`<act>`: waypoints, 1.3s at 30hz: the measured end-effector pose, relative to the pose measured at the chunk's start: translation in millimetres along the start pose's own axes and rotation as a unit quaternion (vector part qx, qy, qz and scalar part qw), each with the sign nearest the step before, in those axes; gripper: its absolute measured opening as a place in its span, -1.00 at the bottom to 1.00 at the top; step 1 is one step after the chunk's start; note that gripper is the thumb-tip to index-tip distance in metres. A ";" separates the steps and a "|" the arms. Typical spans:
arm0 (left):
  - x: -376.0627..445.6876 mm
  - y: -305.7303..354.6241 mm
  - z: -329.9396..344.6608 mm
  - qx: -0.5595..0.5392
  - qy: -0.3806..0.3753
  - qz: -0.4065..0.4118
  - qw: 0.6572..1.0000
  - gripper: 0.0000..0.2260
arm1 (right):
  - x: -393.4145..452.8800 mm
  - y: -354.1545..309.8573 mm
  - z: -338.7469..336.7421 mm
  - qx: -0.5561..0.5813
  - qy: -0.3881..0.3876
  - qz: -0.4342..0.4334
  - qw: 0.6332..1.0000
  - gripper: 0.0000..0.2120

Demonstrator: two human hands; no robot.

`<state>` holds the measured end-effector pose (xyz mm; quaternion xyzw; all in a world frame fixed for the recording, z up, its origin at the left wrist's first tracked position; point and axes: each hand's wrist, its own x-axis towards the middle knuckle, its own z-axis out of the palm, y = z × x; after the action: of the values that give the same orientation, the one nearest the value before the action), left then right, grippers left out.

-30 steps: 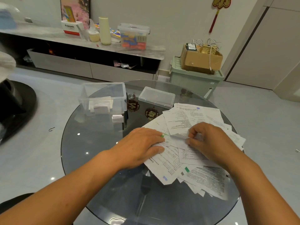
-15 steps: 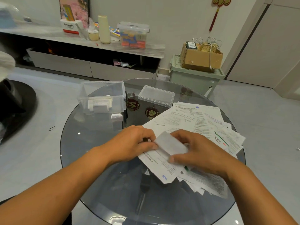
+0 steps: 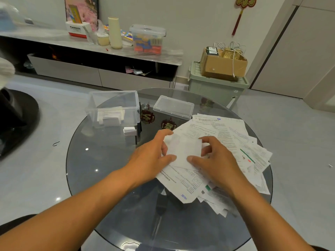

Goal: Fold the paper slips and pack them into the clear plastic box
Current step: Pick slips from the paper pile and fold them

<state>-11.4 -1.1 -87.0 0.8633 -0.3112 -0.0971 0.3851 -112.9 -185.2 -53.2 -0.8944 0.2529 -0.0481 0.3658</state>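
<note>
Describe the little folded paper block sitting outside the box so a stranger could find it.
On the round dark glass table, find the open clear plastic box at the far left. The small white folded paper block lies on the glass beside its near right corner, apart from the spread printed sheets.

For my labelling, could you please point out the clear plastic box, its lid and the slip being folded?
clear plastic box (image 3: 101, 115): head view, front wall.
lid (image 3: 173, 106): head view, top face.
slip (image 3: 183, 151): head view, blank middle.

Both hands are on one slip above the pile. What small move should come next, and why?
Probably press the fold flat. Left hand and right hand both pinch the half-folded slip, which looks bigger than the folded ones already in the clear box.
</note>
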 end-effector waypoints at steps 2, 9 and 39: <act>-0.6 1.2 2.2 0.063 0.016 0.028 0.997 -0.41 | -2.2 -1.0 5.5 -0.057 0.008 -0.006 0.998 -0.37; 5.4 -9.0 -6.7 0.250 -0.076 0.161 0.952 -0.42 | 4.9 5.7 4.2 -0.045 0.006 0.002 0.999 -0.62; 7.4 -13.7 -11.8 0.208 -0.024 0.224 0.952 -0.77 | 3.4 5.5 3.0 -0.094 -0.136 -0.156 0.974 -0.55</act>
<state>5.6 8.5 -88.2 0.8301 -0.5187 0.0381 0.2009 -111.5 -188.3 -59.4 -0.9514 0.0610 0.0417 0.2991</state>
